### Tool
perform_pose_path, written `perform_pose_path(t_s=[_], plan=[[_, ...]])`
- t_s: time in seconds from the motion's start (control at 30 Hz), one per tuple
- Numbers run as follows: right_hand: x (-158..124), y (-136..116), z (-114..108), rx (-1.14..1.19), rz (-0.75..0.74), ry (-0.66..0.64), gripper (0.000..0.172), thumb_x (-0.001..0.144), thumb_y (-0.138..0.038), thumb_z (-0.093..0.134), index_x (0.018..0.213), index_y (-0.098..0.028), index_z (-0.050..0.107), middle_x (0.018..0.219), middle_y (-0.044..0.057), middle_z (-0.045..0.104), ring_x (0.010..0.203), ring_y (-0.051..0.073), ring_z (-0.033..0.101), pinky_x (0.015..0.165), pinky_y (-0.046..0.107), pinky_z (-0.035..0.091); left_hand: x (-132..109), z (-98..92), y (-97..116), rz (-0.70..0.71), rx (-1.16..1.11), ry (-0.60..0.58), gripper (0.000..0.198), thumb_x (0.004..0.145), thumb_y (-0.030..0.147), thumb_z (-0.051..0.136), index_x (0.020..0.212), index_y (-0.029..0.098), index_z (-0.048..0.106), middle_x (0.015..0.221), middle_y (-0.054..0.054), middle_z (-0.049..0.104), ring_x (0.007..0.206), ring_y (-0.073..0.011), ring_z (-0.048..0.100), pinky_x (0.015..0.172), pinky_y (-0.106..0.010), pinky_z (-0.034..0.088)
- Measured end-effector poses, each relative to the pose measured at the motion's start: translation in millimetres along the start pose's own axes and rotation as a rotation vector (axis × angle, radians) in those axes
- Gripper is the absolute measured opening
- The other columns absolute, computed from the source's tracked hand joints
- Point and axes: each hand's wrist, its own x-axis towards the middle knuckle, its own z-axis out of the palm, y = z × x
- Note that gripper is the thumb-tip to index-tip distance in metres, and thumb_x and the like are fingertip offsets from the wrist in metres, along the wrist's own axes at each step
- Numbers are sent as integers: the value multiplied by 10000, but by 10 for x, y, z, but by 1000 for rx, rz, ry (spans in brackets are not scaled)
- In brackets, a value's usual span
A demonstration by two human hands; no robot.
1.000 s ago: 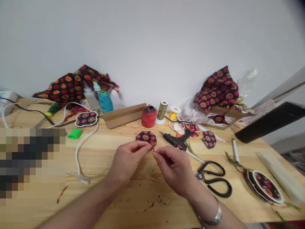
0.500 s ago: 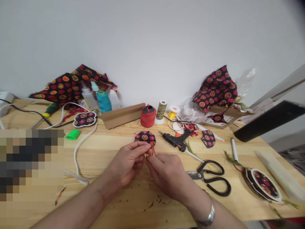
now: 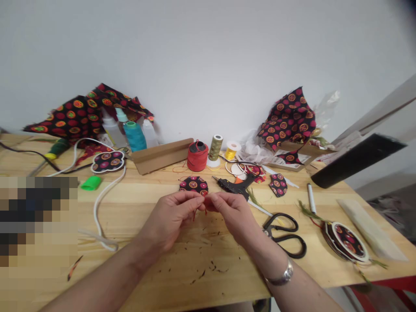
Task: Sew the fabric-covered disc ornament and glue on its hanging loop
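My left hand (image 3: 177,214) and my right hand (image 3: 229,212) meet over the middle of the table, fingertips almost touching. Both pinch a thin red cord (image 3: 205,210), whose short ends hang below the fingers. Just behind the fingertips lies a round piece of patterned fabric (image 3: 194,183), dark with pink and orange circles, its near edge partly covered by the hands. A black glue gun (image 3: 235,186) rests behind my right hand. Black-handled scissors (image 3: 286,234) lie to the right of my right wrist, their blades hidden by the arm.
Behind stand a red cord spool (image 3: 197,157), an olive thread spool (image 3: 216,148), a yellow spool (image 3: 231,150) and a cardboard tray (image 3: 162,156). A white cable (image 3: 99,208) loops on the left. A round fabric-covered piece (image 3: 347,242) and a black tube (image 3: 357,160) lie right. Dark scraps litter the front.
My right hand has risen slightly and turned, so its fingertips now meet those of my left hand at the cord. The view has shifted a little to the right.
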Motion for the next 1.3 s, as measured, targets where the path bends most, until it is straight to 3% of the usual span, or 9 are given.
perform_pose_path(t_s=[0.13, 0.27, 0.43, 0.63, 0.8, 0.93, 1.13, 1.3], plan=[[6, 24, 22, 286, 36, -87, 329, 812, -421, 517, 782, -132, 671, 705, 36, 644, 712, 139, 605, 789, 309, 474, -19, 29, 0, 59, 158, 48, 122, 678, 280, 690, 698, 161, 711, 607, 0, 624, 512, -74, 437, 477, -190, 314], [4, 14, 24, 272, 37, -63, 246, 769, -363, 592, 808, -137, 682, 650, 10, 617, 628, 102, 562, 676, 250, 477, -29, 45, 7, 54, 186, 22, 140, 686, 295, 668, 696, 165, 720, 640, -16, 658, 516, -97, 462, 479, -215, 316], [18, 6, 11, 242, 64, -7, 154, 666, -271, 692, 758, -148, 695, 658, 0, 624, 545, 70, 479, 515, 194, 407, -30, 37, 11, -4, 162, 20, 135, 677, 296, 673, 652, 166, 699, 567, 24, 586, 446, -62, 345, 433, -203, 225], [22, -14, -8, 150, 64, 55, 119, 638, -239, 703, 714, -148, 708, 601, -17, 612, 502, 59, 419, 502, 202, 367, -21, 24, -6, -31, 124, -2, 169, 682, 315, 668, 677, 147, 691, 565, 20, 564, 434, -56, 299, 424, -209, 189], [25, -29, -22, 60, 43, 61, 97, 674, -204, 655, 738, -159, 711, 672, 4, 663, 587, 98, 527, 607, 235, 435, -32, 23, 17, -28, 118, -24, 192, 688, 319, 660, 628, 137, 673, 502, 33, 508, 430, -58, 289, 427, -212, 187], [28, -14, -21, -89, -61, 116, 72, 693, -184, 632, 711, -167, 700, 701, 24, 687, 672, 141, 594, 679, 269, 467, -40, 35, 38, -29, 119, -23, 193, 682, 321, 658, 611, 142, 672, 453, 45, 469, 418, -62, 279, 424, -214, 181], [17, 11, -8, -318, -176, 175, 86, 735, -175, 604, 700, -172, 683, 684, 27, 683, 645, 145, 604, 623, 246, 466, -36, 34, 25, 9, 194, 21, 171, 664, 318, 668, 685, 152, 704, 585, 3, 609, 447, -71, 347, 437, -213, 229], [9, 23, -21, -404, -205, 175, 100, 752, -180, 586, 679, -165, 653, 653, 12, 654, 611, 126, 577, 590, 225, 445, -38, 35, 34, 22, 272, 39, 192, 692, 336, 647, 664, 151, 690, 486, 33, 530, 430, -71, 313, 425, -205, 215]])
